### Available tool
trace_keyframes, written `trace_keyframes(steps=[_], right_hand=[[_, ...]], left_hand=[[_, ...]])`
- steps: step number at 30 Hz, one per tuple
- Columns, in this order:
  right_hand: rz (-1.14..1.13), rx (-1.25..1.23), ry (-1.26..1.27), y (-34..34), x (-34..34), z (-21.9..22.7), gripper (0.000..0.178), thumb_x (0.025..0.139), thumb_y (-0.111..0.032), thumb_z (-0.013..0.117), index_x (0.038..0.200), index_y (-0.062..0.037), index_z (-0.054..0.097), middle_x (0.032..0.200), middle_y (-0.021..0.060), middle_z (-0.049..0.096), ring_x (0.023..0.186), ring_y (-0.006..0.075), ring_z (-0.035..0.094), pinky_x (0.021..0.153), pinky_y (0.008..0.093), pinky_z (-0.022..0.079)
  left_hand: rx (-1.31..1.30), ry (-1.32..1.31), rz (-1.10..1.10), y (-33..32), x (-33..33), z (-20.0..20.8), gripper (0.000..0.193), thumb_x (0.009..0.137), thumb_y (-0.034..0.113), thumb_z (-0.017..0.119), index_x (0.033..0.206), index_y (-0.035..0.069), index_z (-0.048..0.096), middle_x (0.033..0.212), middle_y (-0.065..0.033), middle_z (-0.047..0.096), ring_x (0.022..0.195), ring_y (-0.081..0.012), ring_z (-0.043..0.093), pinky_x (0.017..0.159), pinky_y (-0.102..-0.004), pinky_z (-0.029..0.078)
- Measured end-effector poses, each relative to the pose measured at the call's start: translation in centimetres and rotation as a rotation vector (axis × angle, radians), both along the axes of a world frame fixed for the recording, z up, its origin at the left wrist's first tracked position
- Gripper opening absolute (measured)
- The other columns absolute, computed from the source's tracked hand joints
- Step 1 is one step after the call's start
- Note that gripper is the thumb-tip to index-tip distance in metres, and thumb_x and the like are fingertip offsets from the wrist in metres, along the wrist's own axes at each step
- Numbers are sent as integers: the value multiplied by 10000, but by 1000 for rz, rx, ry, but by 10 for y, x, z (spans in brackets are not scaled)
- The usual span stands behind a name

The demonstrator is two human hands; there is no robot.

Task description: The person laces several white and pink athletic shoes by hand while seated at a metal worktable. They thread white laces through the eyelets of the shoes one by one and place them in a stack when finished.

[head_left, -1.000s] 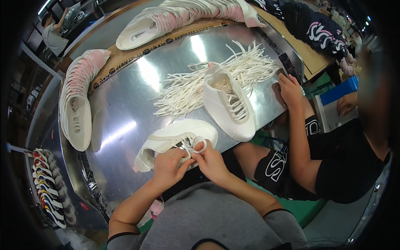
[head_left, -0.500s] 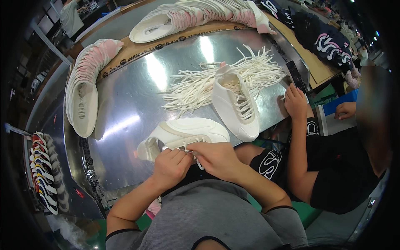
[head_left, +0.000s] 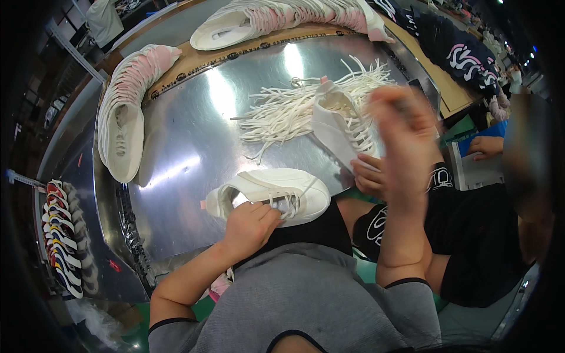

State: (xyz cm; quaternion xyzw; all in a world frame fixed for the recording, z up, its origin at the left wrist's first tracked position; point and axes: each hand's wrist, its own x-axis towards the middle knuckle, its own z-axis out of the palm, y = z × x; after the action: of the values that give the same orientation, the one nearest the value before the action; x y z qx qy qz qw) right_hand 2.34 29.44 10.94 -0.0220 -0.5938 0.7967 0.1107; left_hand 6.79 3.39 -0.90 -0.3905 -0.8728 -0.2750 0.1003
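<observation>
Dark print [head_left: 265,45] lines the brown strip [head_left: 226,52], and white lettering [head_left: 376,227] marks black shorts [head_left: 361,236].

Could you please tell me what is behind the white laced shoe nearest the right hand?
Behind the white laced shoe, a loose pile of white laces shows on the metal table. Whatever the shoe covers cannot be seen; the blurred right hand may hide more.

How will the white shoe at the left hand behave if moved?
The white shoe probably feels light and pliable: similar shoes sit nested in a curve. The lace strand over its toe could snag. A push might slide it, since the metal tabletop looks glossy.
</observation>
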Motion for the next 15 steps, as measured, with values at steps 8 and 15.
trace_keyframes(steps=[8,15], right_hand=[[416,148,-242,-44,23,-112,120,886,-64,692,983,6,685,898,2,673,835,68,604,771,224,484],[454,123,-278,-59,15,-131,81,884,-36,684,953,5,676,863,-9,650,818,58,579,741,216,462]], left_hand=[[29,-123,-2,0,-9,11,384,784,168,774,1090,20,596,790,-105,637,716,-301,619,657,-397,489],[255,-855,433,-1,-1,29,552,945,227,639,1387,5,392,931,-200,683,855,-375,661,790,-392,503]])
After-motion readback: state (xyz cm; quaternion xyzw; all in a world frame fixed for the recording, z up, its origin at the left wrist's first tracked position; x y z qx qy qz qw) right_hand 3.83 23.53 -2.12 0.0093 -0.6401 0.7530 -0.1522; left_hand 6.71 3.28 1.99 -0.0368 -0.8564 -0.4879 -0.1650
